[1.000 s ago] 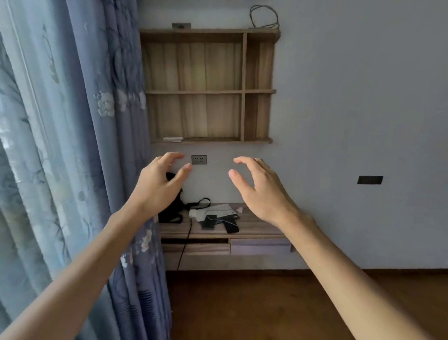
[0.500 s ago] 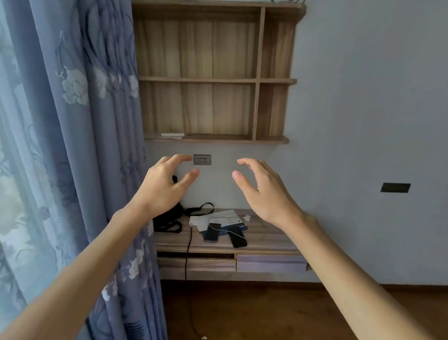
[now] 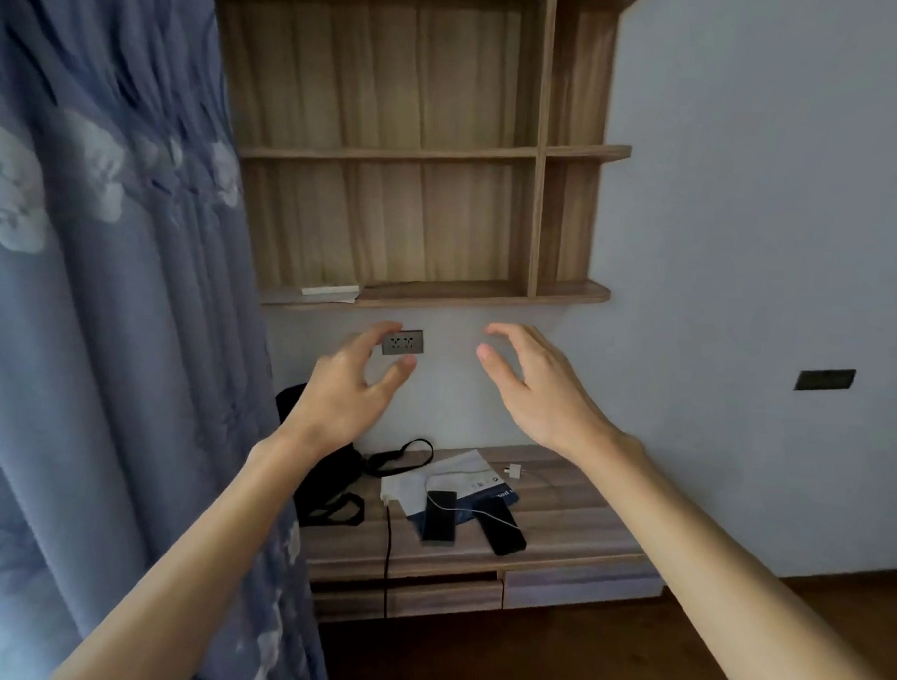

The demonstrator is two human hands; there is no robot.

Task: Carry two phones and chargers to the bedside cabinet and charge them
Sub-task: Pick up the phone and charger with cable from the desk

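Observation:
Two dark phones lie side by side on a low wooden wall desk: the left phone and the right phone. White charger cables run over them, with one white plug behind and another white plug at the left. My left hand and my right hand are raised in front of me, above the desk, fingers spread and holding nothing.
A blue and white paper bag lies under the phones. A black strap bag sits at the desk's left end. A wall socket is above, below wooden shelves. A blue floral curtain hangs left. A black cord drops off the desk.
The view has come closer to the desk and tilted down; shelves and desk look bigger. Both hands stay raised and empty, in nearly the same pose.

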